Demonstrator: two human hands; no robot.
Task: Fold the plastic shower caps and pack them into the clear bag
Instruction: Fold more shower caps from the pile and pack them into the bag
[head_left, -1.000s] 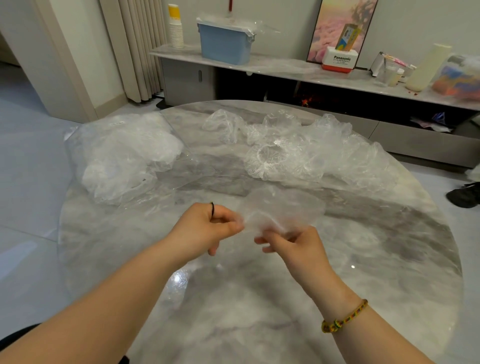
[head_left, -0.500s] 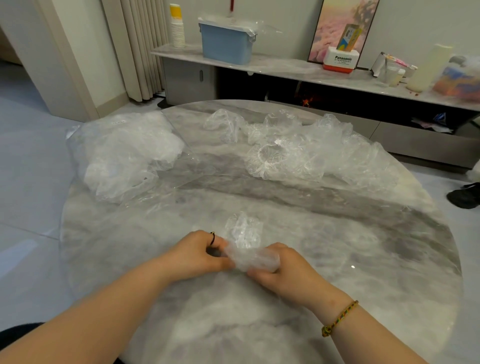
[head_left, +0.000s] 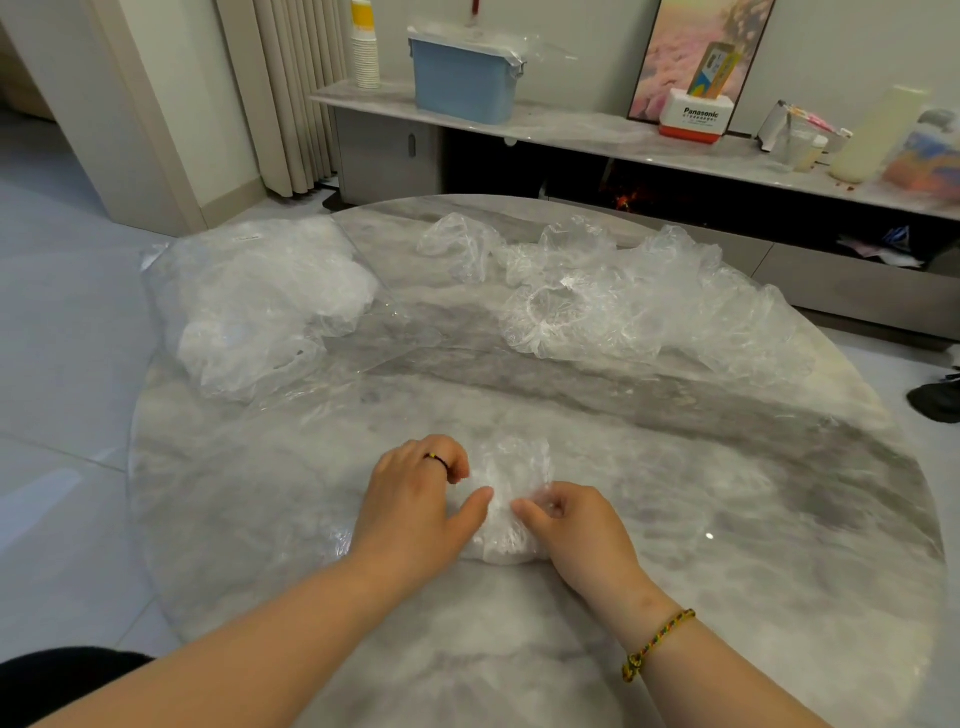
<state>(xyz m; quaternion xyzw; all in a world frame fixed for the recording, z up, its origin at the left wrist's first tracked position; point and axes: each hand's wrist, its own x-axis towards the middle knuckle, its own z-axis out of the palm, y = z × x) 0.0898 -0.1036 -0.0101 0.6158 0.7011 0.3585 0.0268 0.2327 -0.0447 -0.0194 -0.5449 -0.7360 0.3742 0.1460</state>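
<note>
The big round table (head_left: 727, 597) had lots of bare room in the middle and on the right. Its near edge was close to the person. The clear bag (head_left: 249, 312) lay far off on the left, right by the table's edge. It looked puffy, with caps already inside. A pile of loose caps (head_left: 639, 312) waited at the back on the right, so I think a lot of work was left. One small cap (head_left: 511, 499) sat on the table near the front, squashed into a bundle and not yet packed. The left hand (head_left: 415, 512) gripped its left side with curled fingers, thumb pressing on top. The right hand (head_left: 576, 525) pinched its right side. The way to the bag looked open.
</note>
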